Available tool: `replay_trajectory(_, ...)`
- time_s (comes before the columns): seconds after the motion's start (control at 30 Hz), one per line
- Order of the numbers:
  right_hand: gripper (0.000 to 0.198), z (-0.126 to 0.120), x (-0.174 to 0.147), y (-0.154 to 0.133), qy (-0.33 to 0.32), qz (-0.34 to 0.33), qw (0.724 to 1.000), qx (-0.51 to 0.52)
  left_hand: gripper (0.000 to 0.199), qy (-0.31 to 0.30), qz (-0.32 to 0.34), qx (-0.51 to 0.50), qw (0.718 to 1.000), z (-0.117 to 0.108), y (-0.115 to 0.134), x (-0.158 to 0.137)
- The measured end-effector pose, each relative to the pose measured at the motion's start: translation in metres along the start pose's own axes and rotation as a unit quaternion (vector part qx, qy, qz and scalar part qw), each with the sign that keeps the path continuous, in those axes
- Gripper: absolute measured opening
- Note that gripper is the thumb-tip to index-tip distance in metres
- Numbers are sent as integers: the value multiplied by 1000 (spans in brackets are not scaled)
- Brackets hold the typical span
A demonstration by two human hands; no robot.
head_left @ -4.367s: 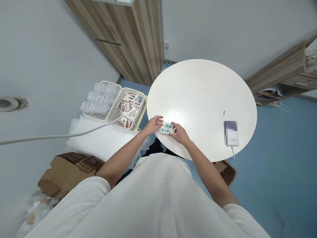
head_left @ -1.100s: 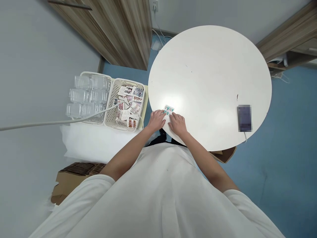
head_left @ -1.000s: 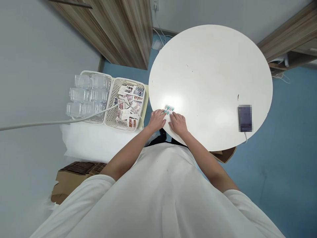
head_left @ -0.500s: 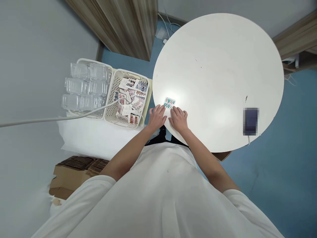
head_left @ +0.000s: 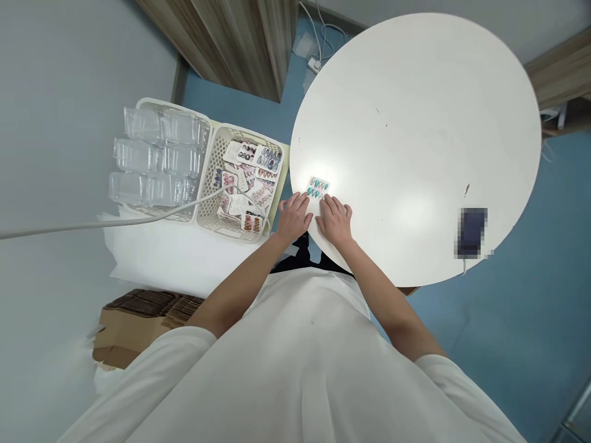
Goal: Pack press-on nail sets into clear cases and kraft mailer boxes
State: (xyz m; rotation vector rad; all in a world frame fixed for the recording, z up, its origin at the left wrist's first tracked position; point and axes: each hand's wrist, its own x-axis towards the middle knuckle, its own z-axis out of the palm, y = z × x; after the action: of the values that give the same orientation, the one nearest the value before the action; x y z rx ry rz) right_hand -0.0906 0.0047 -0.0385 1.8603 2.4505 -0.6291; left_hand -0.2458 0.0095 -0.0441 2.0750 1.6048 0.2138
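Observation:
A card of press-on nails, teal and pinkish in two rows, lies flat on the white round table near its left edge. My left hand rests at the table's edge, fingers spread, its fingertips by the card's lower left corner. On the other side my right hand lies with fingers apart, fingertips close to the card's lower right corner. Neither hand is wrapped round anything. Whether the fingertips touch the card is hard to make out.
Left of the table, a white basket holds several nail cards. Beside it another basket is filled with clear plastic boxes. A white cable crosses both. A blurred-out dark device lies at the table's right; flattened cardboard is lower left.
The head view has shifted slightly, so the table and baskets sit a little differently in it. Both hands stay by the card, with the right fingertips slightly lower against it.

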Motion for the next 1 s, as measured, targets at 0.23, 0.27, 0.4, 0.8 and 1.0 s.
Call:
replay_trajectory(0.23, 47, -5, -3, 8, -2, -16, 1000, -11, 43, 33, -15, -33, 999, 6, 6, -5)
replay_trajectory(0.27, 47, -7, -4, 11, -4, -23, 1000, -15, 43, 40, -19, -37, 998, 7, 8, -7)
replay_trajectory(0.4, 46, -15, -12, 23, 7, -58, 998, -24, 41, 75, -53, -33, 995, 8, 23, -20)
replay_trajectory(0.8, 45, -18, -53, 35, 17, -200, 980, -14, 37, 175, -193, 17, 965, 7, 61, -102)
replay_trajectory(1.0, 41, -22, -62, 14, 18, -260, 966, -7, 33, 216, -234, 31, 947, -5, 53, -138)
